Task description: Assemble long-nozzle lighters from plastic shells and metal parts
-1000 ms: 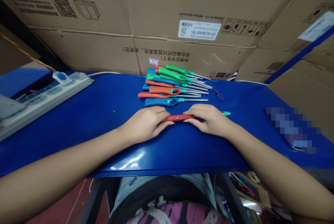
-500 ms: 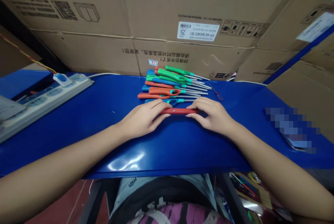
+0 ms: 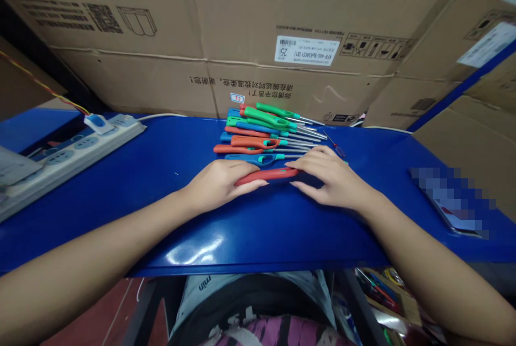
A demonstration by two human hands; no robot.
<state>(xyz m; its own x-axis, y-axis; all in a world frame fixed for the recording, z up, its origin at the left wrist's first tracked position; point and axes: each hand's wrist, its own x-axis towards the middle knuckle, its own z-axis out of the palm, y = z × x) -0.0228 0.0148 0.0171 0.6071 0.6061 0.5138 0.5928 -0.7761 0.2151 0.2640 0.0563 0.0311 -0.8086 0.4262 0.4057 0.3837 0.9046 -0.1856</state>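
Observation:
A red long-nosed gas lighter (image 3: 271, 174) is held level just above the blue tabletop, between my two hands. Around its left end, my left hand (image 3: 217, 184) is closed, thumb along the near side. My right hand (image 3: 332, 178) grips the other end, its fingertips over the far edge and its thumb low on the near side; the lighter's nozzle is hidden behind this hand. Right behind lies a blue lighter (image 3: 245, 159), the nearest of a pile of green, blue, red and orange lighters (image 3: 266, 130) with metal nozzles pointing right.
A small screwdriver (image 3: 337, 148) lies right of the pile. Farther right is a phone-like flat object (image 3: 451, 206), partly blurred out. A white power strip (image 3: 76, 158) with a plug runs along the left. Behind stands a large cardboard box (image 3: 234, 29). The blue table (image 3: 258, 238) ends close to my body.
The red lighter has rolled between my hands, so its broader side now shows, with its right end tipped slightly up. My right thumb has moved slightly away from it.

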